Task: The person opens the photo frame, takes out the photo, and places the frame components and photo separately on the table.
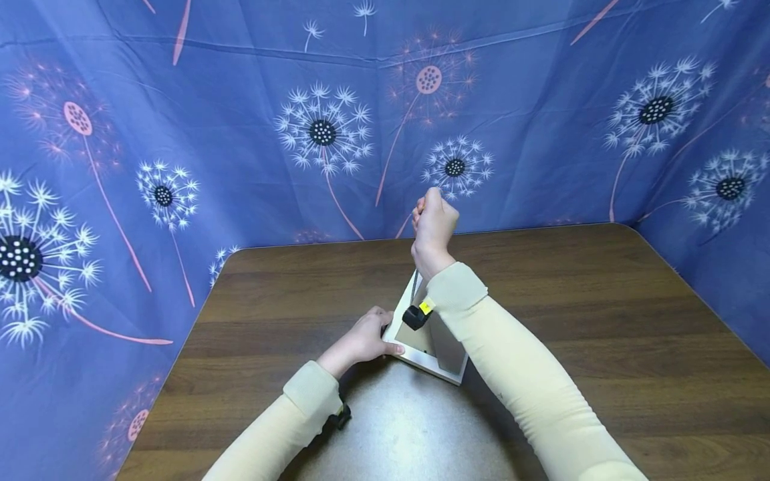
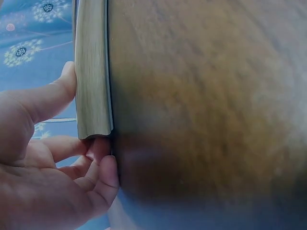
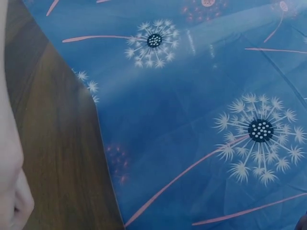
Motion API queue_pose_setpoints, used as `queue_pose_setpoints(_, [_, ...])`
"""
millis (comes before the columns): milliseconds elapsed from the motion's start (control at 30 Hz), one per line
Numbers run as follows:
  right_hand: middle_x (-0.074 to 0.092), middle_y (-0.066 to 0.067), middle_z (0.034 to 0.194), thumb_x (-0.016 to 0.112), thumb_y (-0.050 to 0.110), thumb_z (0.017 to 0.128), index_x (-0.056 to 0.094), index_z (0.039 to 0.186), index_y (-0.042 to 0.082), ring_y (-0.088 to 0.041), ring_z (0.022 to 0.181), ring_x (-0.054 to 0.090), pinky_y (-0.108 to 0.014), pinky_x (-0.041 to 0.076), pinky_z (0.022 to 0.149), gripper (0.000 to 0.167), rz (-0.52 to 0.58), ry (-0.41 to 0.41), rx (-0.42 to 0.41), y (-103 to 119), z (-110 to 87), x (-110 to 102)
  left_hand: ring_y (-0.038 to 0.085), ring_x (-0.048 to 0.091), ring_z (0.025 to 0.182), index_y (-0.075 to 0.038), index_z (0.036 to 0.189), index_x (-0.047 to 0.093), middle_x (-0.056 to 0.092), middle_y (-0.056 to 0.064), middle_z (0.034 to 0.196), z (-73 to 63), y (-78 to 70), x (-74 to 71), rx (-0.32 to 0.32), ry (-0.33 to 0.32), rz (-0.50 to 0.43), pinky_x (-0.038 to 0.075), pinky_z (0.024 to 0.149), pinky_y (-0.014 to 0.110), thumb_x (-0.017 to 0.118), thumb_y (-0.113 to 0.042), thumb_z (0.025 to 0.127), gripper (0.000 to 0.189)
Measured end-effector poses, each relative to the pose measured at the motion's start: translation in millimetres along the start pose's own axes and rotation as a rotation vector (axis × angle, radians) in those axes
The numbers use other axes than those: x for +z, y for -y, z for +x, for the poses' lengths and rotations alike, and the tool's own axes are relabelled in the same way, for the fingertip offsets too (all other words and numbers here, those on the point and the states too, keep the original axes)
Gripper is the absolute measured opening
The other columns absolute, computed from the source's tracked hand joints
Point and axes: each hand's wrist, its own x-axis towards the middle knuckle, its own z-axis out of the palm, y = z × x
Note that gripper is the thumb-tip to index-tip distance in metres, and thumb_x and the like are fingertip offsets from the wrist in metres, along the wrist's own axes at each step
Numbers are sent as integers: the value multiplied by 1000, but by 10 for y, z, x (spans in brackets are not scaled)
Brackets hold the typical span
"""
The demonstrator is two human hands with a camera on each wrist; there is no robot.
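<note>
A white-edged rectangular frame (image 1: 428,363) rests on the table, with a beige panel and a greyish part inside its rim. My left hand (image 1: 363,339) grips its near left corner, thumb over the near edge. In the left wrist view, the thumb and fingers of that hand (image 2: 57,158) hold the end of a pale wood-grain moulding (image 2: 93,72). Above the frame's far end, my right hand (image 1: 434,227) is curled in a fist round a thin dark rod (image 1: 414,288) that slants down toward the frame; its handle is mostly hidden. Only part of the right hand (image 3: 17,196) shows at the right wrist view's left edge.
The brown wooden table (image 1: 601,300) extends on both sides of the frame. Behind it hangs a blue cloth (image 1: 529,133) with dandelion prints, close along the table's far edge. A black wrist camera (image 1: 416,317) on the right cuff overlaps the frame.
</note>
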Motion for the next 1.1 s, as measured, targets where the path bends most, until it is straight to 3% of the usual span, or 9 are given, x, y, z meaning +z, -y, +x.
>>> queue_pose_setpoints(267, [42, 4, 42, 44, 17, 80, 47, 47, 13, -8, 40, 38, -19, 28, 38, 34, -178, -46, 27, -73, 66, 149, 27, 55, 100, -2, 120, 60, 56, 17, 112, 10, -1, 1, 7, 10, 37, 45, 87, 40, 82, -22, 71, 58])
queue_pose_setpoints(467, [43, 4, 44, 45, 19, 82, 48, 49, 14, -8, 40, 38, -19, 29, 39, 34, -213, -66, 35, -80, 124, 135, 23, 52, 95, -2, 127, 57, 57, 15, 108, 23, -14, 7, -13, 18, 27, 44, 82, 38, 82, -21, 71, 65])
queue_pose_setpoints(733, [36, 4, 40, 39, 11, 85, 42, 49, 13, -6, 33, 27, -20, 19, 32, 36, -30, 26, 43, 84, 94, -110, 33, 53, 109, 3, 126, 56, 56, 21, 119, 44, -25, 33, -36, 15, 58, 42, 96, 45, 82, -21, 71, 65])
queue_pose_setpoints(1100, [36, 3, 43, 34, 10, 81, 40, 53, 12, -8, 34, 29, -21, 21, 34, 29, 87, 83, 95, 295, 26, -539, 36, 52, 112, 5, 131, 51, 53, 23, 121, 10, -9, 74, -81, -15, 5, 40, 99, 47, 83, -20, 70, 72])
